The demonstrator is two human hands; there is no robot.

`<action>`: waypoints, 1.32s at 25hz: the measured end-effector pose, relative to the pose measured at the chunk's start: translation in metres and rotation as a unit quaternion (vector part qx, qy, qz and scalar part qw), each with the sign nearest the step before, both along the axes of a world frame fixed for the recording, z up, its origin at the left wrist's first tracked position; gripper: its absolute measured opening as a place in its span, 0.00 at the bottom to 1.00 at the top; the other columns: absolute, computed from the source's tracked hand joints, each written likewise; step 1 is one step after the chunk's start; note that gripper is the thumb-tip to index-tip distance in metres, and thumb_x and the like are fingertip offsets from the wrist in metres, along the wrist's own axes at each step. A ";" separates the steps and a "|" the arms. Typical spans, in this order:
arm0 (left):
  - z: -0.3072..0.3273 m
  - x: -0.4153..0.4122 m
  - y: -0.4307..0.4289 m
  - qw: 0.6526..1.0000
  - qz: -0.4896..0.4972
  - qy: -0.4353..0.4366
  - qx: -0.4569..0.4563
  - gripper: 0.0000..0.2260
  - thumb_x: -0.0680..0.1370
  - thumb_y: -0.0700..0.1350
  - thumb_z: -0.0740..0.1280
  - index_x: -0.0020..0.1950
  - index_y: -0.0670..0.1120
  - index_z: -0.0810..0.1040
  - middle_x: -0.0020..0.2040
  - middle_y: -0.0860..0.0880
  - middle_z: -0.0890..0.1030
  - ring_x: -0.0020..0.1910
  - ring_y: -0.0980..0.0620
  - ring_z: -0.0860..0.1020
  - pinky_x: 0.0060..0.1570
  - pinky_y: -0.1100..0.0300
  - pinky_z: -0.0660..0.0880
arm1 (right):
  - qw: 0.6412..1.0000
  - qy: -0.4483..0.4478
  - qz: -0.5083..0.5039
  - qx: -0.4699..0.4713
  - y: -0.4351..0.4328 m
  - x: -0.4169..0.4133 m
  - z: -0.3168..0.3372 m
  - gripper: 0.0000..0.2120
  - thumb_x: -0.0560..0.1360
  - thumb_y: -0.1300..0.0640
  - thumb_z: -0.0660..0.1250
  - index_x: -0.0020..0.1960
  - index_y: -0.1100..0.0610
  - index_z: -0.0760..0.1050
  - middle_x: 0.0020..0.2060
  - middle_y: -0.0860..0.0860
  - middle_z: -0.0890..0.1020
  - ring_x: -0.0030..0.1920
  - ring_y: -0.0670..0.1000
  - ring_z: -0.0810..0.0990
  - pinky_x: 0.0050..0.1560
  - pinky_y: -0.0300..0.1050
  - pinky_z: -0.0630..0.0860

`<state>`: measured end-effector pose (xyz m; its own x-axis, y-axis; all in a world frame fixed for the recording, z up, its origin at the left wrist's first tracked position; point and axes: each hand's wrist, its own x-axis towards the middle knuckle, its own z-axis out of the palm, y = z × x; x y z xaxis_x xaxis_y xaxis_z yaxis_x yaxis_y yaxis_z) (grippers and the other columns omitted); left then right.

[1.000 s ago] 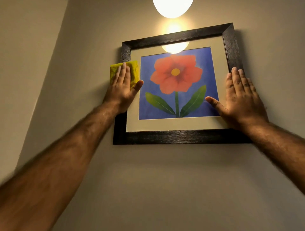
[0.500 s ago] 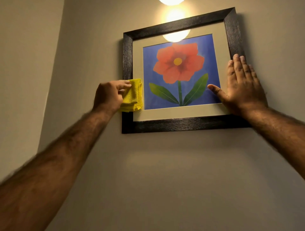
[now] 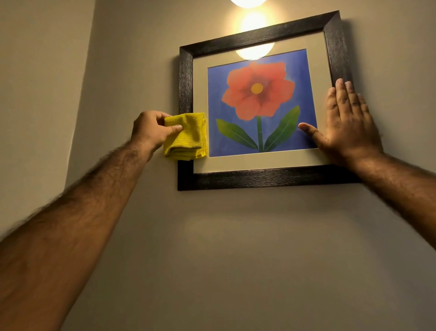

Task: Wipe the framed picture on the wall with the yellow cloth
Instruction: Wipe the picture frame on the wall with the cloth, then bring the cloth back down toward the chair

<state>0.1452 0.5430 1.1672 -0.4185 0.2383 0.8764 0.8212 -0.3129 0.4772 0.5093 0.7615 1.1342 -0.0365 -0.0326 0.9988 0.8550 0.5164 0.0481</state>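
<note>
A dark-framed picture (image 3: 259, 177) of a red flower on blue hangs on the beige wall, slightly tilted. My left hand (image 3: 151, 131) pinches a folded yellow cloth (image 3: 186, 137), which lies over the frame's left side and the mat beside it, low down. My right hand (image 3: 346, 125) is pressed flat, fingers together and thumb spread, on the frame's right edge and the lower right of the glass.
A round wall lamp (image 3: 247, 2) glows just above the frame and reflects in the glass near the top. A wall corner (image 3: 82, 94) runs down at the left. Bare wall stretches below the frame.
My left hand slid from the frame's upper left down to its lower left, changing from a flat palm over the cloth to a pinch. My right hand stayed pressed on the right side.
</note>
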 end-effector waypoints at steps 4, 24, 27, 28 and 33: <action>-0.007 0.000 -0.005 0.996 -0.059 -0.055 0.025 0.17 0.69 0.45 0.80 0.55 0.45 0.83 0.54 0.43 0.85 0.55 0.43 0.83 0.54 0.41 0.82 | 0.999 0.000 0.010 -0.040 -0.014 -0.002 -0.001 0.51 0.76 0.25 0.45 0.82 0.64 0.46 0.84 0.60 0.47 0.84 0.58 0.46 0.83 0.57 0.47; -0.143 -0.101 -0.144 0.966 -0.149 -0.210 0.032 0.08 0.69 0.40 0.78 0.45 0.45 0.84 0.42 0.48 0.87 0.40 0.51 0.86 0.38 0.57 0.83 | 0.571 -0.078 0.642 -0.506 -0.202 -0.300 -0.095 0.07 0.75 0.58 0.75 0.50 0.61 0.81 0.49 0.57 0.87 0.47 0.53 0.87 0.44 0.43 0.86; -0.192 -0.133 -0.175 0.950 -0.151 -0.272 0.002 0.07 0.71 0.38 0.77 0.47 0.42 0.84 0.41 0.46 0.88 0.41 0.48 0.87 0.39 0.55 0.83 | 0.488 -0.059 0.665 -0.562 -0.219 -0.350 -0.135 0.09 0.75 0.62 0.72 0.54 0.63 0.79 0.47 0.58 0.84 0.46 0.54 0.85 0.47 0.46 0.85; -0.209 -0.143 -0.184 0.943 -0.160 -0.291 -0.012 0.06 0.72 0.37 0.76 0.48 0.41 0.84 0.42 0.45 0.88 0.42 0.47 0.87 0.40 0.55 0.83 | 0.465 -0.048 0.669 -0.577 -0.224 -0.366 -0.148 0.09 0.74 0.63 0.71 0.54 0.62 0.78 0.45 0.57 0.83 0.43 0.54 0.85 0.47 0.46 0.85; -0.322 -0.197 -0.251 0.910 -0.131 -0.392 -0.031 0.07 0.73 0.34 0.73 0.51 0.38 0.82 0.44 0.43 0.88 0.46 0.46 0.87 0.41 0.56 0.84 | 0.376 -0.082 0.653 -0.652 -0.264 -0.456 -0.243 0.14 0.75 0.64 0.70 0.60 0.63 0.75 0.47 0.58 0.84 0.36 0.53 0.86 0.43 0.47 0.86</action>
